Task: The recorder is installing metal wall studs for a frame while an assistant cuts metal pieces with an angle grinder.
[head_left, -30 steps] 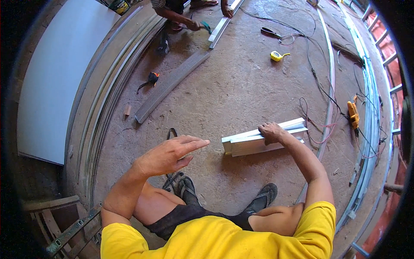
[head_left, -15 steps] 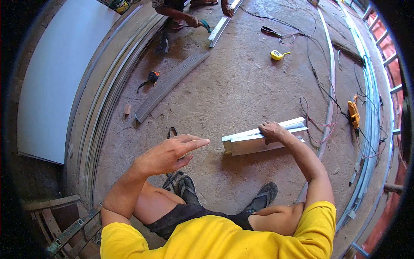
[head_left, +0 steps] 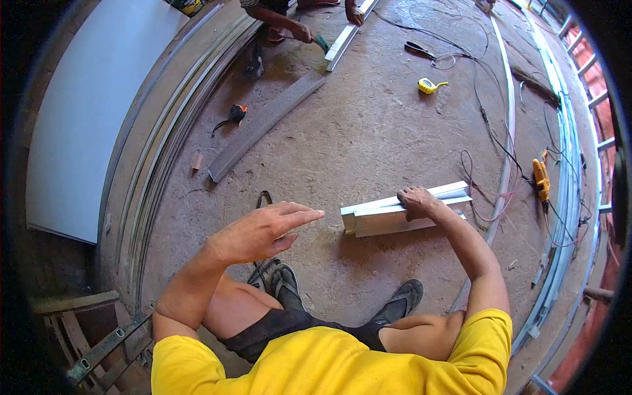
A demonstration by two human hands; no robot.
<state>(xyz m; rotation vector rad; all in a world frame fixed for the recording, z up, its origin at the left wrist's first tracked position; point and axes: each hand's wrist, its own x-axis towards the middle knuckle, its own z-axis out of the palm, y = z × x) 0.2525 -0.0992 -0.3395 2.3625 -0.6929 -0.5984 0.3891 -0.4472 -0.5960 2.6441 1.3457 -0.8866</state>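
My right hand [head_left: 417, 201] is closed over a short stack of metal channels [head_left: 378, 222], silvery and lying on the floor ahead of me to the right. Its fingers wrap the upper edges near the far end of the pieces. My left hand [head_left: 273, 229] is raised in the air left of the stack, fingers stretched out and holding nothing. A gap separates its fingertips from the channels' near left end.
Ahead lie a long metal channel [head_left: 266, 126], black-orange tape measure [head_left: 237, 114] and yellow tape measure [head_left: 427, 86]. A co-worker's hand [head_left: 302, 33] holds a hammer [head_left: 321, 43] by another channel [head_left: 342, 46]. An orange power tool [head_left: 541, 179], cables and long metal profiles [head_left: 566, 224] occupy the right.
The whole view has shifted slightly. Both my hands keep nearly the same pose, and the stack stays under my right hand. The co-worker's hammer hand has moved a little.
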